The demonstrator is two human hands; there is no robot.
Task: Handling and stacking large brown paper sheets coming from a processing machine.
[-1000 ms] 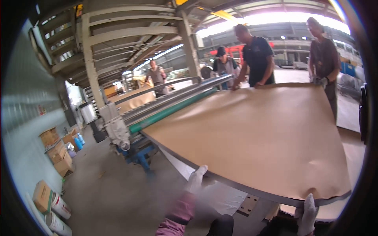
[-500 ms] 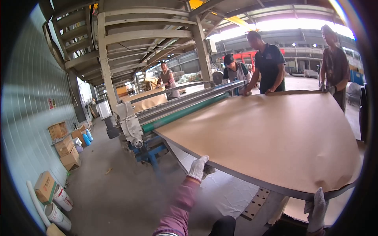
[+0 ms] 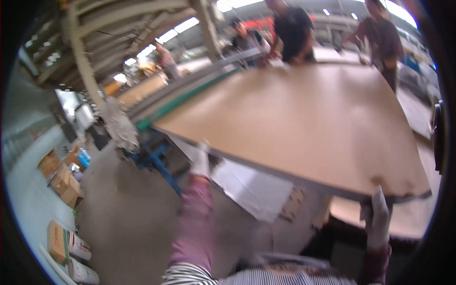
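Note:
A large brown board (image 3: 304,114) fills the middle of the view, held up level. My left hand (image 3: 200,160), in a white glove, grips its near edge at the left. In a white glove too, my right hand (image 3: 379,213) grips the near edge at the right corner, fingers curled over the top. Two people (image 3: 294,33) stand at the far edge with their hands on the board.
A long machine with a green roller (image 3: 185,97) and a blue frame (image 3: 154,159) runs along the left of the board. Cardboard boxes (image 3: 61,173) and buckets (image 3: 78,247) line the left wall. White sheets (image 3: 251,187) lie on the concrete floor below the board.
The view has swung and blurred. The board has come nearer and sits lower in the picture, and both my hands have stayed on its near edge.

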